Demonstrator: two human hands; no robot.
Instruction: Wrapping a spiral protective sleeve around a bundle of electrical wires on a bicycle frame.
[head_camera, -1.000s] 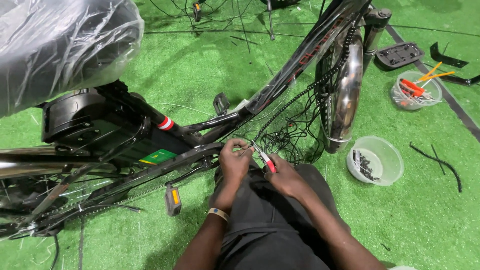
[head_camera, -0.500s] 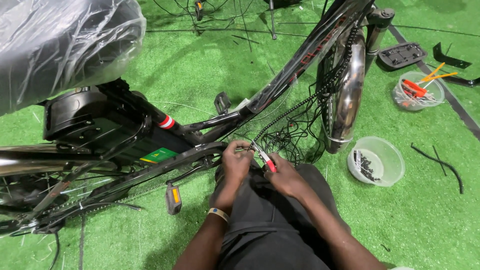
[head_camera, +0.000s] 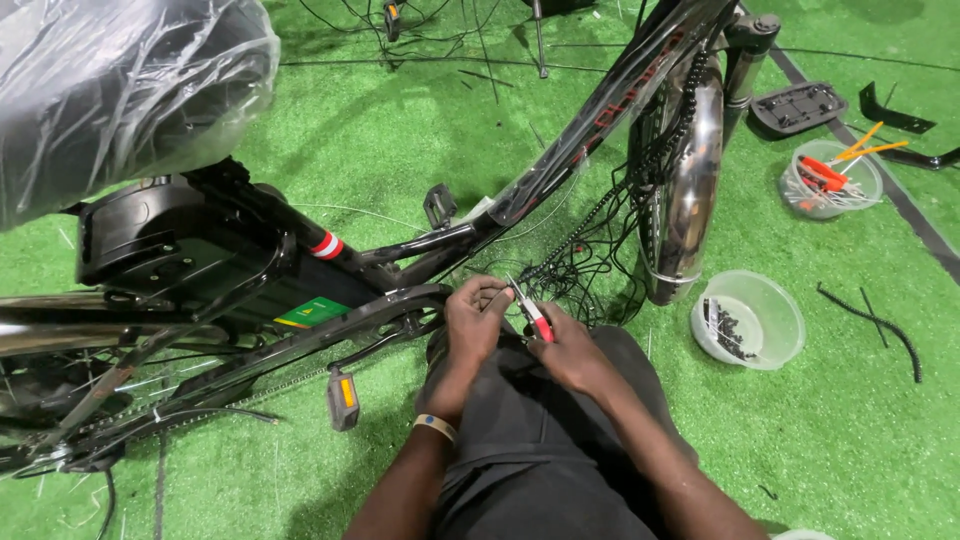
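Little has moved: left hand (head_camera: 478, 322) still pinches black cables (head_camera: 590, 262); right hand (head_camera: 570, 350) stays clamped on red-handled cutters (head_camera: 530, 313).

A bowl (head_camera: 748, 318) lies right of the bicycle frame (head_camera: 560, 170); a pedal (head_camera: 342, 396) hangs left of the hands.

Green artificial turf (head_camera: 420, 150) underfoot, evenly lit — dark strip (head_camera: 900, 200) running diagonally across turf's right edge — no walls visible.
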